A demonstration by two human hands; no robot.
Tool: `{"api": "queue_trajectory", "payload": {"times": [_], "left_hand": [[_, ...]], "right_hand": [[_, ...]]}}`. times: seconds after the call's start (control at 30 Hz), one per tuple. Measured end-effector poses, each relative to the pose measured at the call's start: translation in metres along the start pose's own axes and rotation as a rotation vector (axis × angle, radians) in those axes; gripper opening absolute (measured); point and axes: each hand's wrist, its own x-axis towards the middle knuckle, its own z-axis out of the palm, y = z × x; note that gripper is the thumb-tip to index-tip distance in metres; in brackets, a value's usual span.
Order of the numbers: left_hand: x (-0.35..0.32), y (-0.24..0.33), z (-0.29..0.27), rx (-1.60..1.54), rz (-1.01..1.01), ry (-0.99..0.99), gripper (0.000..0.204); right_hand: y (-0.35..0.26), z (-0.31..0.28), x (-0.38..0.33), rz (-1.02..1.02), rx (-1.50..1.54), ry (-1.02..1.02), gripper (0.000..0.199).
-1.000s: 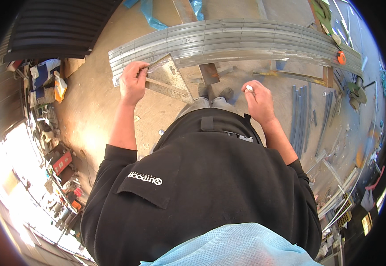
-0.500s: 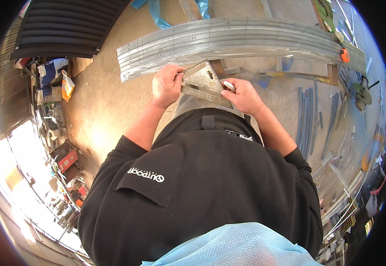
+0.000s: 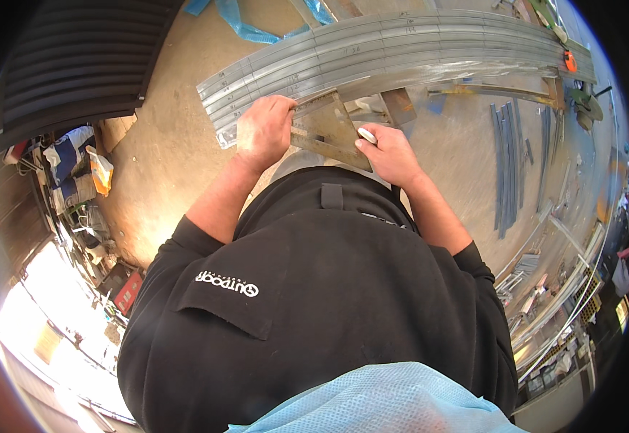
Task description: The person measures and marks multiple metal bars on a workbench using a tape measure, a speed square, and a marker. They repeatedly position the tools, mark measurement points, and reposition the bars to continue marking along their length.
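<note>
Black fabric of the person's top is filling the near part of the view, both forearms reaching out from it. The left hand [image 3: 262,130] is pressing down on the near-left edge of a flat metal square [image 3: 327,130], its grip clenched over that edge. The right hand [image 3: 390,153] is closing its grip around a small white marker [image 3: 367,135] and touching the square's near-right edge. A second ago the hands were well apart, the right one off the square; now both are meeting on it, and the square is lying flush against the near edge of the stacked grey metal strips [image 3: 401,50]. I judge that the square is now seated for a mark across the strips. Farther out, the strips are running long across the floor [image 3: 155,159], a blue plastic sheet [image 3: 257,29] showing beyond their left end and loose grey bars [image 3: 506,166] lying off to the right.
</note>
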Motion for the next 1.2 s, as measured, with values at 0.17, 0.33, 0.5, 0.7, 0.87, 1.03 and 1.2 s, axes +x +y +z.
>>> {"api": "queue_trajectory", "payload": {"times": [0.17, 0.33, 0.5, 0.7, 0.87, 1.03, 1.2], "left_hand": [[-0.002, -0.023, -0.007, 0.001, 0.029, -0.031, 0.013], [0.001, -0.033, -0.007, 0.021, 0.027, -0.054, 0.013], [0.004, -0.035, -0.004, 0.035, 0.021, -0.06, 0.011], [0.008, -0.036, -0.005, 0.053, 0.024, -0.102, 0.01], [0.009, -0.038, -0.005, 0.054, 0.024, -0.126, 0.011], [0.01, -0.038, -0.005, 0.061, 0.015, -0.13, 0.011], [0.01, -0.037, -0.005, 0.063, -0.007, -0.132, 0.012]], "right_hand": [[-0.012, 0.025, 0.002, -0.006, -0.045, 0.042, 0.025], [-0.013, 0.036, 0.008, -0.008, -0.077, 0.08, 0.024], [-0.01, 0.038, 0.007, -0.015, -0.06, 0.11, 0.024], [-0.014, 0.039, 0.007, -0.005, -0.034, 0.089, 0.022], [-0.014, 0.039, 0.008, 0.006, -0.042, 0.082, 0.02], [-0.013, 0.037, 0.007, -0.006, -0.051, 0.074, 0.023], [-0.018, 0.025, 0.003, -0.098, -0.106, 0.243, 0.03]]}}
